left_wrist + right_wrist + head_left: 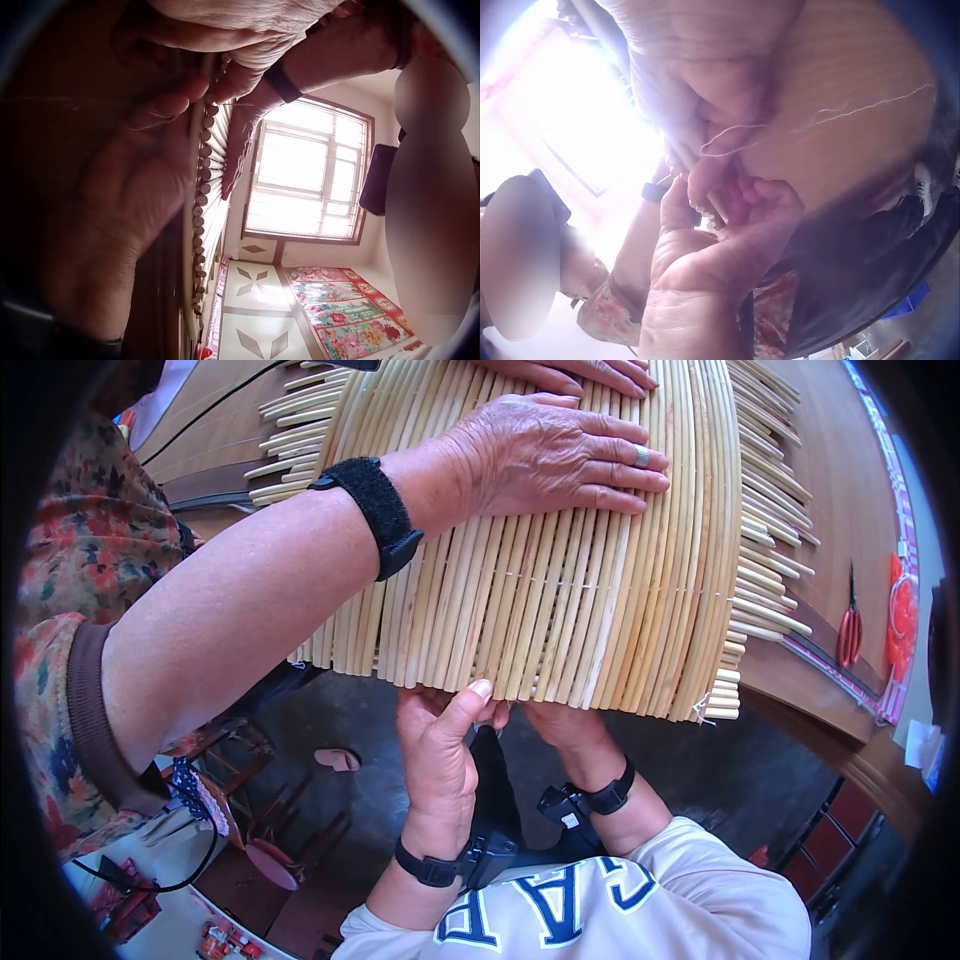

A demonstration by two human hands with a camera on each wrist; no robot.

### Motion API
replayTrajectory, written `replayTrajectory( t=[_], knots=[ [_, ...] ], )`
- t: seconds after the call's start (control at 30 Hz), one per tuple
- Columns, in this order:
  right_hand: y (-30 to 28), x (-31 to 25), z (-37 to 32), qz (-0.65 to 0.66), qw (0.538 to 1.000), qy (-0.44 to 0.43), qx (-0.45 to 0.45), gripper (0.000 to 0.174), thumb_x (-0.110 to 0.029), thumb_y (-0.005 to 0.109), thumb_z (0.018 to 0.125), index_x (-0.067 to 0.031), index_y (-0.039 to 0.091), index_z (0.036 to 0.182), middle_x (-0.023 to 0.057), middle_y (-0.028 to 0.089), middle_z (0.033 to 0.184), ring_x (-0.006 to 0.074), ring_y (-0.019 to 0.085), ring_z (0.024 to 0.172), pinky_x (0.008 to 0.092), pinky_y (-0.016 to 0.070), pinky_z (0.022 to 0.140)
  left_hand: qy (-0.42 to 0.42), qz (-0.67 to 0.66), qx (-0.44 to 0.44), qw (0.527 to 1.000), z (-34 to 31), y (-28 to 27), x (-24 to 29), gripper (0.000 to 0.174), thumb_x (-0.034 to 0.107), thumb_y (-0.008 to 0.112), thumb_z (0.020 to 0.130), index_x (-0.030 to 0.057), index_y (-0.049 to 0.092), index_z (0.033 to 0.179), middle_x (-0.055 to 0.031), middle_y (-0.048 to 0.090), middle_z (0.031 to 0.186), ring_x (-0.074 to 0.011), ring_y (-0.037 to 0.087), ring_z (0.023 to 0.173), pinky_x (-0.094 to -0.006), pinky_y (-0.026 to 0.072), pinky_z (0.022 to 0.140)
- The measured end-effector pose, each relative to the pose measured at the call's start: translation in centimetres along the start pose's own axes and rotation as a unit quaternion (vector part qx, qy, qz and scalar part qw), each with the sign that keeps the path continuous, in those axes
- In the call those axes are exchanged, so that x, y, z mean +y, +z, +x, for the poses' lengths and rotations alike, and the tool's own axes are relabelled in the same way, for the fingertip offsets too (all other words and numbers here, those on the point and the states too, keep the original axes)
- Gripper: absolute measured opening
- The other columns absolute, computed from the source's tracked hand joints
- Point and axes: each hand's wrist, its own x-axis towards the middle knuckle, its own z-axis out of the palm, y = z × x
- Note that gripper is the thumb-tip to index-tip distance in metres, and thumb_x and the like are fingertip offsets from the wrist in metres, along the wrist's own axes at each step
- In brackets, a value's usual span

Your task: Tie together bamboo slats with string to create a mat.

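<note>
A mat of pale sticks is bound with white thread. Its near edge lies between the left hand's thumb, on top, and the fingers beneath. The right hand is beside it, fingers hidden under the mat. In the left wrist view the left hand is by the stick ends; the right hand has curled fingers with fine thread across them. In the right wrist view, white thread loops from the right hand's fingers, close against the left hand.
Another person's hand lies flat on the mat, a further hand above it. Loose sticks stick out beneath the mat on the wooden table. Red-handled scissors lie at the right. A stool stands lower left.
</note>
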Motion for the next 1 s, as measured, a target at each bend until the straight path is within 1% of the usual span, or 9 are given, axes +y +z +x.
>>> replayTrajectory(
  t=[0.1, 0.2, 0.33, 0.37, 0.4, 0.5, 0.6, 0.87, 1.0],
  knots=[
    [0.4, -1.6, 0.3, 0.198, 0.974, 0.059, -0.095, 0.020, -0.005, 0.061, 0.078, -0.0027, 0.056, 0.098, 0.0081, 0.062, 0.083, 0.0195, 0.061, 0.078, 0.0285, 0.0511, 0.065, 0.002, 0.016, -0.009, 1.000, 1.4, 0.3, 0.1, 0.027, 0.010, 0.062, 0.076, 0.0017, 0.054, 0.101, -0.0056, 0.060, 0.089, -0.0122, 0.057, 0.077, -0.0259, 0.0477, 0.069],
    [-0.3, -1.1, -0.7, 0.167, 0.984, 0.039, -0.040, 0.028, -0.003, 0.059, 0.080, -0.0027, 0.052, 0.107, 0.0086, 0.059, 0.096, 0.0201, 0.059, 0.088, 0.0302, 0.0501, 0.075, 0.011, 0.036, -0.040, 0.998, 5.3, 4.0, 1.2, 0.028, 0.010, 0.062, 0.076, 0.0016, 0.054, 0.101, -0.0055, 0.059, 0.090, -0.0122, 0.057, 0.078, -0.0260, 0.0478, 0.070],
    [-2.1, -4.3, -3.4, 0.204, 0.965, 0.152, 0.057, 0.043, -0.001, 0.061, 0.076, -0.0032, 0.047, 0.116, 0.0112, 0.056, 0.107, 0.0244, 0.055, 0.101, 0.0368, 0.0438, 0.088, 0.020, 0.033, -0.048, 0.998, 5.7, 4.6, 1.7, 0.029, 0.010, 0.063, 0.075, 0.0014, 0.054, 0.102, -0.0053, 0.059, 0.092, -0.0121, 0.057, 0.079, -0.0261, 0.0480, 0.071],
    [-3.1, -5.0, -4.9, -0.194, 0.979, 0.057, -0.031, 0.040, -0.003, 0.062, 0.075, -0.0029, 0.049, 0.113, 0.0125, 0.056, 0.105, 0.0256, 0.056, 0.099, 0.0353, 0.0449, 0.086, 0.021, 0.031, -0.035, 0.999, 4.4, 3.3, 1.4, 0.030, 0.009, 0.063, 0.075, 0.0014, 0.054, 0.102, -0.0053, 0.059, 0.092, -0.0120, 0.057, 0.080, -0.0261, 0.0480, 0.071],
    [-4.0, -5.9, -5.7, -0.558, 0.821, -0.048, -0.112, 0.038, -0.004, 0.063, 0.074, -0.0026, 0.051, 0.110, 0.0137, 0.057, 0.102, 0.0268, 0.057, 0.097, 0.0337, 0.0459, 0.083, 0.018, 0.028, -0.017, 0.999, 3.1, 1.9, 1.1, 0.030, 0.009, 0.063, 0.075, 0.0013, 0.054, 0.102, -0.0052, 0.059, 0.092, -0.0120, 0.057, 0.080, -0.0261, 0.0481, 0.071],
    [-3.6, -13.0, -6.9, -0.554, 0.782, -0.083, -0.273, 0.031, -0.004, 0.065, 0.071, -0.0021, 0.055, 0.101, 0.0158, 0.057, 0.096, 0.0309, 0.059, 0.088, 0.0332, 0.0484, 0.075, 0.003, -0.010, 0.023, 1.000, 0.9, 0.4, 0.7, 0.024, 0.012, 0.064, 0.075, 0.0016, 0.056, 0.095, -0.0061, 0.060, 0.087, -0.0132, 0.058, 0.076, -0.0269, 0.0494, 0.067],
    [-0.1, -18.3, -2.9, -0.583, 0.750, -0.237, -0.204, 0.023, -0.007, 0.067, 0.067, -0.0051, 0.057, 0.087, 0.0116, 0.055, 0.084, 0.0316, 0.056, 0.081, 0.0359, 0.0478, 0.067, -0.020, -0.033, 0.021, 0.999, 0.9, 0.0, -0.4, 0.018, 0.014, 0.065, 0.076, 0.0030, 0.057, 0.089, -0.0059, 0.060, 0.081, -0.0124, 0.057, 0.072, -0.0255, 0.0482, 0.064],
    [3.1, -12.6, 5.6, -0.554, 0.703, -0.311, -0.319, 0.022, -0.008, 0.070, 0.062, -0.0082, 0.058, 0.080, 0.0066, 0.053, 0.076, 0.0273, 0.049, 0.076, 0.0351, 0.0412, 0.069, 0.011, -0.066, 0.045, 0.997, 0.6, 1.3, -0.8, 0.013, 0.013, 0.061, 0.081, 0.0027, 0.057, 0.087, -0.0032, 0.058, 0.077, -0.0093, 0.055, 0.067, -0.0220, 0.0474, 0.059],
    [3.1, -11.6, 5.2, -0.534, 0.720, -0.345, -0.279, 0.016, -0.006, 0.067, 0.064, -0.0087, 0.057, 0.076, 0.0047, 0.053, 0.072, 0.0257, 0.049, 0.073, 0.0331, 0.0408, 0.066, 0.033, -0.061, 0.054, 0.996, 0.5, 1.9, -1.9, 0.018, 0.018, 0.059, 0.083, 0.0042, 0.056, 0.093, -0.0005, 0.057, 0.079, -0.0062, 0.053, 0.067, -0.0206, 0.0480, 0.057]
  ],
)
